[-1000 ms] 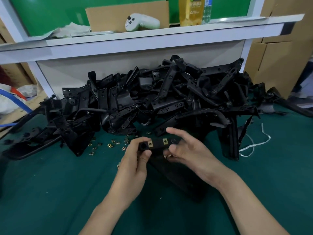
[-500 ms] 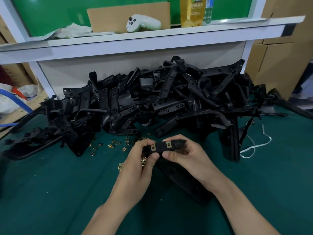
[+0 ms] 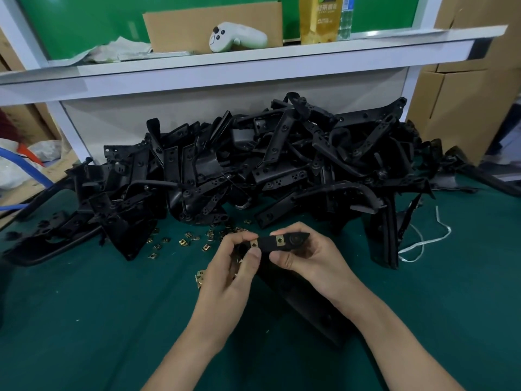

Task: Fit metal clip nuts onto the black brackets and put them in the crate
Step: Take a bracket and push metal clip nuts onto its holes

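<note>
Both hands hold one black bracket (image 3: 284,242) above the green table. My left hand (image 3: 234,266) pinches its left end, where a brass clip nut (image 3: 254,244) sits. My right hand (image 3: 307,258) grips the bracket's right part from below; a second clip nut (image 3: 279,240) is fitted near the middle. The bracket's long lower part (image 3: 307,306) runs down toward me under my right wrist. Loose brass clip nuts (image 3: 186,241) lie scattered on the mat to the left. No crate is in view.
A large heap of black brackets (image 3: 270,170) fills the back of the green mat (image 3: 84,320). A white cord (image 3: 423,244) lies at the right. A white shelf (image 3: 253,63) above carries a controller (image 3: 236,36), cardboard and a bottle. Cardboard boxes (image 3: 465,103) stand at the right.
Both hands have turned and lifted the bracket slightly; my left thumb and finger have closed on the clip nut at its left end.
</note>
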A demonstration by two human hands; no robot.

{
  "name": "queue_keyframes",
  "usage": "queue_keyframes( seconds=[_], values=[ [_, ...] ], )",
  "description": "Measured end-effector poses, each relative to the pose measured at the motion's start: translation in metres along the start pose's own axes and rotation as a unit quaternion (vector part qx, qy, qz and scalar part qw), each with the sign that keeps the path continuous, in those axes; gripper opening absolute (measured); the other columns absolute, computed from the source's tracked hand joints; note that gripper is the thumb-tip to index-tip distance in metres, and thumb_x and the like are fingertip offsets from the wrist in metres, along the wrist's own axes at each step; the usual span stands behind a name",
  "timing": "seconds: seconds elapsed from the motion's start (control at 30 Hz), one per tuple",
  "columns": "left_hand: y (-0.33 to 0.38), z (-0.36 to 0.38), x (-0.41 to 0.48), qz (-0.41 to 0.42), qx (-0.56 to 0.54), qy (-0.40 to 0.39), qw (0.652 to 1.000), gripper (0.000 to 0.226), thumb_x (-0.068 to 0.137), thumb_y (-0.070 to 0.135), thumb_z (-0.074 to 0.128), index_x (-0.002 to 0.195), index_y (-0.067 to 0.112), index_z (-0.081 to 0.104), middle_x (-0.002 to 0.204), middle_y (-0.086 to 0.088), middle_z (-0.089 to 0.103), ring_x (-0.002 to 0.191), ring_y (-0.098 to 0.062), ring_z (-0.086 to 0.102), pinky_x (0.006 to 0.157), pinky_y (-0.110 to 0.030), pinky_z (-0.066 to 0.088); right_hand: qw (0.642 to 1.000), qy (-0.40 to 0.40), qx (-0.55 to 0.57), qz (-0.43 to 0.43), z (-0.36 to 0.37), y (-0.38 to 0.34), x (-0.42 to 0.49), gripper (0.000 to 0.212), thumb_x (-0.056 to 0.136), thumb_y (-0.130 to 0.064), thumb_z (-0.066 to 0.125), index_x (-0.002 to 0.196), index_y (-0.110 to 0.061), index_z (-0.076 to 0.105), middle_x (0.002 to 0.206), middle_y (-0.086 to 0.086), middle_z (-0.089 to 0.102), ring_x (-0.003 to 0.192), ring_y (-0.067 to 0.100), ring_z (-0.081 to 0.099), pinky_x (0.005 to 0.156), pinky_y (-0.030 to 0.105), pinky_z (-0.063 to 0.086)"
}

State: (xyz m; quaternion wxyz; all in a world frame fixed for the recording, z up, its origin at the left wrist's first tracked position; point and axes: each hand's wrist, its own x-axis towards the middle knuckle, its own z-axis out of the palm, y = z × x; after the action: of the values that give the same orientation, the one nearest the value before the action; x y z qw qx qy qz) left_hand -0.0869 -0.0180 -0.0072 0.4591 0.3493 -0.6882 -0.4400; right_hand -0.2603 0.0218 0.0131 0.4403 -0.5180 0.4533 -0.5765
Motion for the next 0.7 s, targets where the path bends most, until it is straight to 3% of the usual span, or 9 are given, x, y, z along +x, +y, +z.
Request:
queue_keyframes(
  seconds=[0.17,0.33,0.4,0.53,0.7],
  values=[
    [-0.0013,0.0027,0.0067,-0.096,-0.078,0.005,0.992,0.019,0.102,0.028,0.055,0.097,0.037,0.070,0.090,0.005,0.072,0.079,-0.015,0.066,0.069,-0.018,0.051,1.000,0.009,-0.010,0.002,0.0014,0.0020,-0.0001,0.021,0.085,-0.007,0.079,0.097,-0.024,0.072,0.096,-0.004,0.075,0.093,0.008,0.070,0.082,0.018,0.052],
    [-0.0054,0.0035,0.0086,-0.110,-0.101,-0.010,0.989,0.018,0.105,0.024,0.053,0.102,0.028,0.070,0.104,-0.009,0.070,0.089,-0.018,0.063,0.087,-0.047,0.053,1.000,0.017,-0.021,0.002,0.0035,0.0035,0.0004,0.021,0.085,-0.006,0.078,0.096,-0.023,0.072,0.097,-0.003,0.075,0.093,0.009,0.070,0.084,0.020,0.053],
    [-0.0055,0.0033,0.0087,-0.104,-0.101,-0.010,0.989,0.017,0.105,0.023,0.052,0.102,0.026,0.069,0.103,-0.008,0.070,0.089,-0.017,0.063,0.084,-0.043,0.054,1.000,0.019,-0.023,0.003,0.0038,0.0037,0.0009,0.021,0.085,-0.007,0.079,0.096,-0.025,0.072,0.098,-0.002,0.075,0.094,0.010,0.070,0.084,0.020,0.053],
    [-0.0008,0.0034,0.0060,-0.068,-0.087,-0.002,0.994,0.016,0.102,0.028,0.057,0.103,0.040,0.068,0.088,0.010,0.071,0.079,-0.006,0.063,0.067,-0.015,0.050,0.999,0.024,-0.023,-0.002,0.0034,0.0036,0.0018,0.024,0.086,-0.012,0.079,0.094,-0.033,0.073,0.099,-0.003,0.075,0.096,0.011,0.070,0.085,0.022,0.053],
    [0.0028,0.0013,0.0039,-0.016,-0.046,-0.014,0.999,0.019,0.091,0.045,0.060,0.110,0.045,0.062,0.088,0.014,0.067,0.077,-0.006,0.060,0.074,-0.019,0.051,1.000,0.026,0.000,-0.003,0.0016,0.0023,0.0015,0.026,0.085,-0.012,0.079,0.095,-0.035,0.073,0.100,-0.003,0.075,0.097,0.012,0.070,0.084,0.020,0.053]
  ],
)
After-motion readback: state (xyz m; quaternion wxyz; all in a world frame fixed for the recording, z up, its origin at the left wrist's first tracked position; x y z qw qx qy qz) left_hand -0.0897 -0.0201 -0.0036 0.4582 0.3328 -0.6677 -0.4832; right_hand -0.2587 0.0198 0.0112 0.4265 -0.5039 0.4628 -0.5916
